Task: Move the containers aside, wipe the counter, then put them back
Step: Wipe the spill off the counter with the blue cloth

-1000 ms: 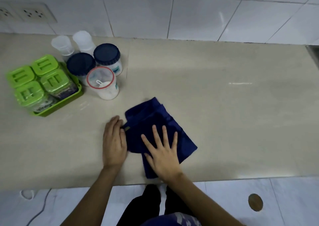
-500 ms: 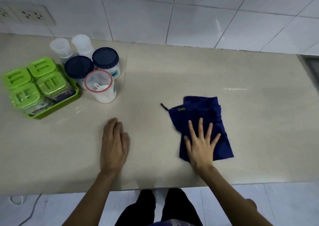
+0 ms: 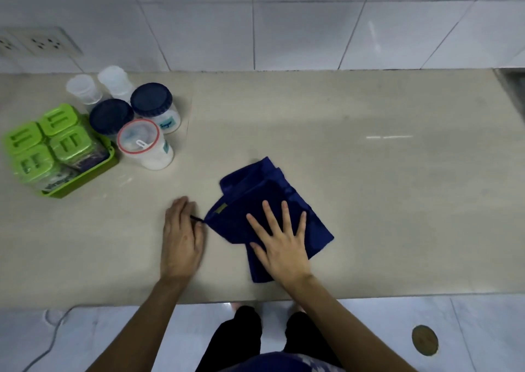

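A dark blue cloth (image 3: 255,198) lies folded on the beige counter (image 3: 369,187) near its front edge. My right hand (image 3: 281,246) presses flat on the cloth with fingers spread. My left hand (image 3: 181,238) rests flat on the counter just left of the cloth, touching its small loop. The containers stand grouped at the left: a green tray (image 3: 82,179) with several green-lidded boxes (image 3: 42,144), two jars with dark blue lids (image 3: 151,100), a red-rimmed jar (image 3: 138,137) and two clear cups (image 3: 82,87).
A tiled wall runs behind the counter, with a socket (image 3: 37,42) at the upper left. A sink edge (image 3: 514,87) shows at the far right. Below the counter are the floor, a cable (image 3: 51,340) and a round drain (image 3: 424,340).
My right hand slid the cloth to the right across the counter, then back left to beside my left hand. The left hand and the containers stayed put.
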